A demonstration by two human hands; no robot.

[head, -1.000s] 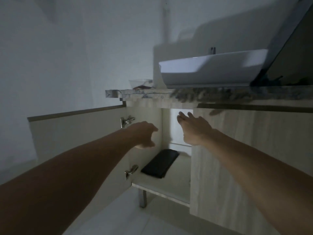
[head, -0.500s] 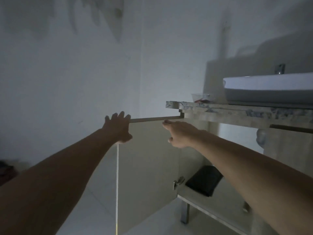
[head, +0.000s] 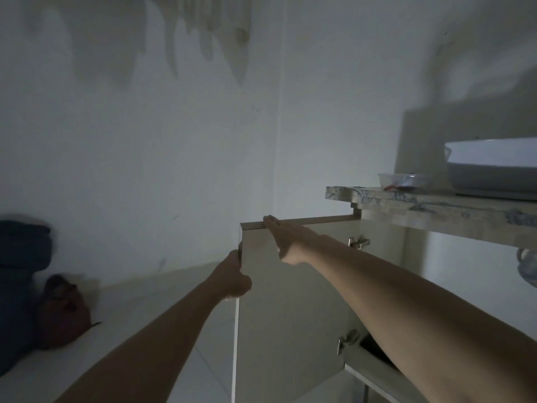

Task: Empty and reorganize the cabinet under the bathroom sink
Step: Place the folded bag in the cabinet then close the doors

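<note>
Left hand (head: 232, 279) grips the cabinet door (head: 293, 301) by its outer edge. Right hand (head: 283, 238) lies flat, fingers straight, along the door's top edge.

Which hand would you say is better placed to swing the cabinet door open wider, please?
Probably the left hand: it grips the cabinet door at its free edge, far from the hinges, while the right hand lies flat against it.

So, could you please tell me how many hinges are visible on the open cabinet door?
2. The upper hinge sits near the door's top, just below the countertop; the lower hinge is near the bottom, beside the right forearm. Neither looks hidden.
</note>
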